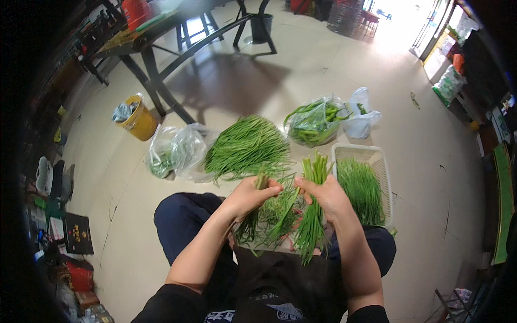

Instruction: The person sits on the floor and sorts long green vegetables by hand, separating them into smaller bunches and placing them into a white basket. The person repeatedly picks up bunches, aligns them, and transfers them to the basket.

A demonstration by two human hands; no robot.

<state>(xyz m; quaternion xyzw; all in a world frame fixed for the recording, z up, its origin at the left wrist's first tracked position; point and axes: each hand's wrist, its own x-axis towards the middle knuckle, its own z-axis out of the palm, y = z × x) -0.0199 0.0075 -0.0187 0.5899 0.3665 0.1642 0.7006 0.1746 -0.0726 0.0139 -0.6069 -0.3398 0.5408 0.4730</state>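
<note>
My left hand [252, 196] is closed around a small bunch of long green stalks [249, 226], its thumb pointing right. A thicker bunch of green stalks [312, 230], pale ends up, is gripped in my right hand [323, 194]; one stalk leans away from it at the thumb and fingertips. Loose green trimmings [278, 210] lie between and below the hands. A large pile of green stalks [248, 145] rests on the floor ahead. At the right, a white plastic basket [389, 181] holds more long greens [360, 189].
Bags with green peppers [317, 125] and other greens [160, 161] stand beyond and left, near a white plastic bag [359, 123]. A yellow bin [141, 121] stands by the wooden table's legs [151, 72]. My bent knees [181, 220] flank the trimmings.
</note>
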